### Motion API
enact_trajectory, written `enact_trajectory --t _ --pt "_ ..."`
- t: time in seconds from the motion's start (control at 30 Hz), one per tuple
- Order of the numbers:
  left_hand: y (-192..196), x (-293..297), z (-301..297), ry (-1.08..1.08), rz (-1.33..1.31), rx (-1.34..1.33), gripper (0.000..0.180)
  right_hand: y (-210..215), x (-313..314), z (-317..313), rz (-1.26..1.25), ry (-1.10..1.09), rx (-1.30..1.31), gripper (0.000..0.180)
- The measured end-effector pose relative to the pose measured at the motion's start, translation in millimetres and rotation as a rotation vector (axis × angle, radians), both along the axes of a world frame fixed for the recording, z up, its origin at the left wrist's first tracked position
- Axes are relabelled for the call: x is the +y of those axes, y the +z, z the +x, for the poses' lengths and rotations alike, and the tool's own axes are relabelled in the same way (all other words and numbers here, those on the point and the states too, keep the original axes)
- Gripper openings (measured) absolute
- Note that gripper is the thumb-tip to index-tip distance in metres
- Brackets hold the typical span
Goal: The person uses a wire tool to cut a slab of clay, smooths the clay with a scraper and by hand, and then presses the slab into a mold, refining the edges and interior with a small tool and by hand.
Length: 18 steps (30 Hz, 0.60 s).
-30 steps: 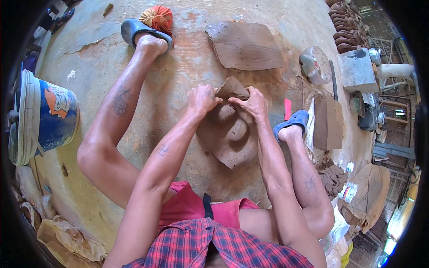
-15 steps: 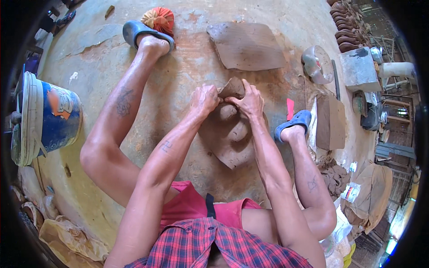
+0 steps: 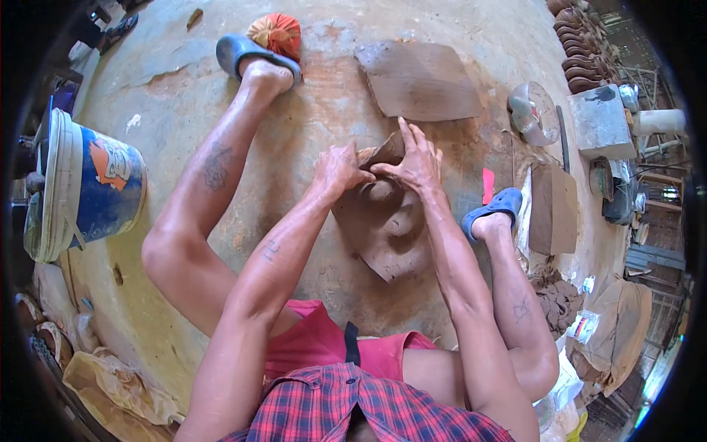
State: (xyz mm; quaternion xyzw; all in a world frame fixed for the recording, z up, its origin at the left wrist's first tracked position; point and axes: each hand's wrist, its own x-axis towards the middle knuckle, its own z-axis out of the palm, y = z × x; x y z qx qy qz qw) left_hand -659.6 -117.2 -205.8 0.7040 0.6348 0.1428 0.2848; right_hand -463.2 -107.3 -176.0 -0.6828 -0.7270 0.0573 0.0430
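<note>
— Both hands are on the clay (image 3: pixel 383 228), which lies on the floor (image 3: pixel 177 88) between the person's legs. The left hand (image 3: pixel 339 171) is curled, knuckles up, pressing into the near-left of the top lump. The right hand (image 3: pixel 416 158) has its fingers stretched flat over the lump's far edge, thumb tucked toward the left hand.

— So neither is pinching or lifting?

— Not that I can see. They sit close together, nearly touching, pushing down and inward. I judge this as the kneading or folding step: the upper end of the slab looks rolled back toward the hands, with dents in the surface just below them.

— What does the next move call for?

— Probably a firm downward press with the heels of the palms, keeping the fold from sliding off the wet slab beneath it.

— Anything near them?

— A flat clay slab (image 3: pixel 420 81) lies just beyond the right hand, a bucket (image 3: pixel 96 188) well off to the left, and a board (image 3: pixel 552 206) to the right, past the blue sandal (image 3: pixel 493 206).
</note>
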Motion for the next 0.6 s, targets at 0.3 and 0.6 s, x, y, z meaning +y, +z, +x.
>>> enact_trajectory --t 0.3,0.6 --pt "-9 -4 -7 0.048 -0.089 0.102 0.044 -9 4 -14 -0.030 0.065 0.026 0.110" --pt "-7 -32 -7 0.193 -0.048 0.056 0.032 -7 18 -19 -0.123 0.374 -0.012 0.071"
